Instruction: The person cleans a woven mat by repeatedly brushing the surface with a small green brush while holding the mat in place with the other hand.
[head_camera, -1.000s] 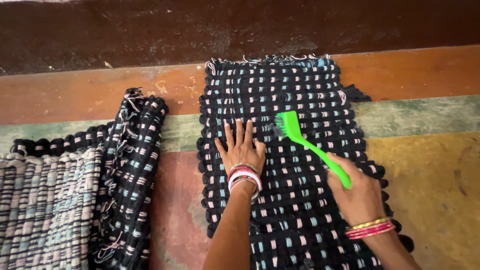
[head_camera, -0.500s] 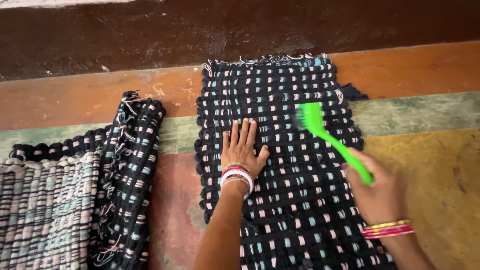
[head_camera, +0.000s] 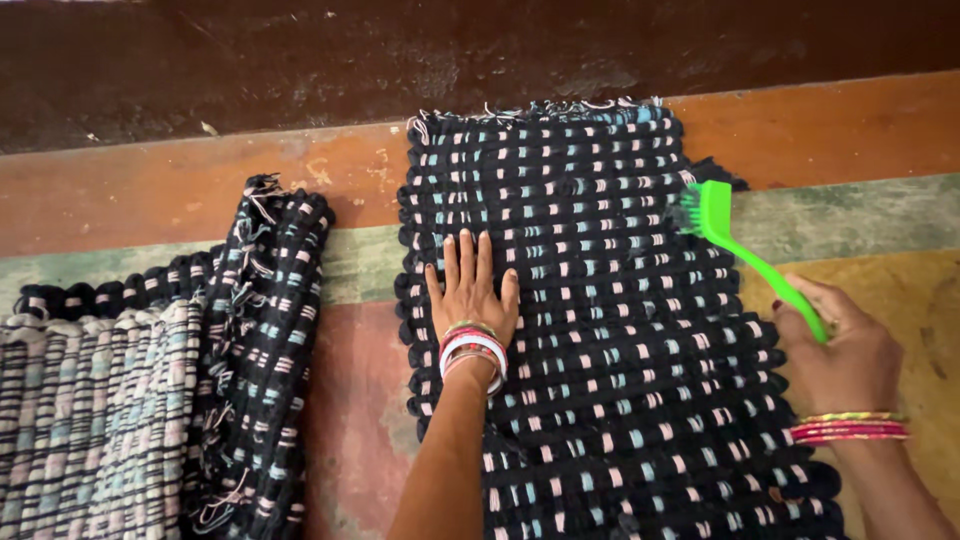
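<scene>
Nearest the camera, two forearms reaching up over a black woven mat (head_camera: 600, 330) flecked with pink and pale blue, laid flat on the painted floor (head_camera: 880, 130). Right hand (head_camera: 840, 355), bangles at the wrist, closed around the lower end of a bright green brush (head_camera: 745, 250); grip firm, fingers wrapped over the handle. Long axis of the brush running diagonally up and to the left from that fist, bristled head at the far end, resting at the mat's right edge, seemingly touching the weave there, though the contact itself is hard to read. Brush therefore on the right side, well apart from the other hand. Left hand (head_camera: 470, 290), stacked bangles (head_camera: 472, 352) at the wrist, spread open and pressed palm-down on the mat's left half, holding nothing, just pinning the cloth. Between the two hands, bare mat only; nothing in the brush's way across the weave. Further left, apart from the mat across a strip of reddish floor, a second black mat (head_camera: 265, 350) bunched and folded, overlapping a paler striped mat (head_camera: 85, 420). Beyond, the first mat's frayed far edge, bands of orange and green paint, then a dark brown wall base (head_camera: 480, 50).
</scene>
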